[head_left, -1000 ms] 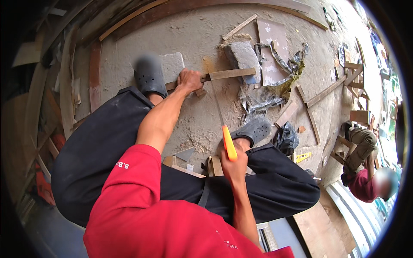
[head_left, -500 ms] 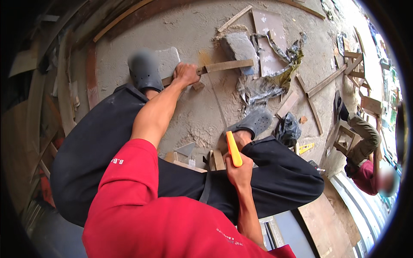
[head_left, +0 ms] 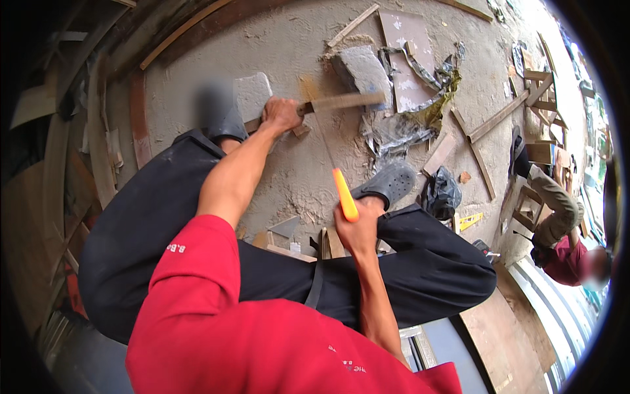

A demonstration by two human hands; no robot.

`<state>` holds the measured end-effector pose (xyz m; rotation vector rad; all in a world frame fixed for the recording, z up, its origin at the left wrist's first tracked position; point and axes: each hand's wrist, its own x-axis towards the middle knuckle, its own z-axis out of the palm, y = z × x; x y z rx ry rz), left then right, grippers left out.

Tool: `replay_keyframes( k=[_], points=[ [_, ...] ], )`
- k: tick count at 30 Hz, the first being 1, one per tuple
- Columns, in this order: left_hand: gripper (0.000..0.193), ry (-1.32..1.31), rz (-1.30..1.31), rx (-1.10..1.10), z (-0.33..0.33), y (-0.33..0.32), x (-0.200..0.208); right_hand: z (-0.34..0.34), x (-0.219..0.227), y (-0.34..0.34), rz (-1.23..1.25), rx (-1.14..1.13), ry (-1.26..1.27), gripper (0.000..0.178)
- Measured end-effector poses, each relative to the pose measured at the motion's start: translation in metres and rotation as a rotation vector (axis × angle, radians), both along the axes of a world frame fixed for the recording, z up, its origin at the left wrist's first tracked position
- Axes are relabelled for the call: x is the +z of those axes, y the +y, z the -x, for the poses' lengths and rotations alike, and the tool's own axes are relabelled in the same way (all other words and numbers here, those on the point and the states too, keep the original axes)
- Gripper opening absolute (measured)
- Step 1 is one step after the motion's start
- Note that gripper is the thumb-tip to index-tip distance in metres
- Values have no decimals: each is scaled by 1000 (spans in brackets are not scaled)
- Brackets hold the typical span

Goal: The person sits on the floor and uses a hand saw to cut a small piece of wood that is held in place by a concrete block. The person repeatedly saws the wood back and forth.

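My left hand (head_left: pixel 282 115) is closed on a narrow wooden strip (head_left: pixel 348 100), pressing it down beside a pale block (head_left: pixel 252 94). The strip's left end meets the grey clog (head_left: pixel 224 118) on my left foot. In my right hand (head_left: pixel 356 230) is a handsaw (head_left: pixel 345 195), held by its yellow-orange handle. Its thin blade, seen nearly edge-on, runs away from me to the strip just right of my left hand. The strip's right end is slightly blurred and lies over a second, larger pale block (head_left: pixel 362 69).
Crumpled plastic sheeting (head_left: pixel 413 125) and a brown board (head_left: pixel 403 59) lie beyond my right foot's clog (head_left: pixel 388 182). A black plastic bag (head_left: pixel 441 194), a yellow square (head_left: pixel 470 221) and a trowel-like grey plate (head_left: pixel 286 226) are nearby. Another person (head_left: pixel 558 217) sits at the right.
My right hand has pushed the saw forward, away from my body and slightly left. My left hand stays on the strip, with only a slight shift. The other person has moved their arms.
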<state>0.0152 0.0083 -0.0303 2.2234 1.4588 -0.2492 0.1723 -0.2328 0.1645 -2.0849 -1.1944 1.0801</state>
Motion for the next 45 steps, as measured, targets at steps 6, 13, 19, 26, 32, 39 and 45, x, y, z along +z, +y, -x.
replay_keyframes(
  k=[6, 13, 19, 26, 32, 39, 45],
  points=[
    [27, -21, -20, 110, 2, 10, -14, -10, 24, -4, -82, -55, 41, 11],
    [30, 10, 8, 72, -6, 11, 2, -18, 13, -3, -117, -16, 21, 14],
    [32, -4, 8, 111, -18, 2, 6, -15, -13, 19, 17, -1, -3, 17],
    [31, 3, 24, 53, -23, -15, 2, -27, 47, -39, -3, -2, 39, 15],
    [30, 24, 0, 18, -35, -24, 9, -64, 92, -84, 7, -134, 155, 12],
    [57, -136, 25, -37, -88, -38, 46, -123, 105, -83, -108, -196, 160, 13],
    [52, -186, 13, -265, -182, -40, 74, -189, 122, -104, -171, -227, 121, 12]
  ],
)
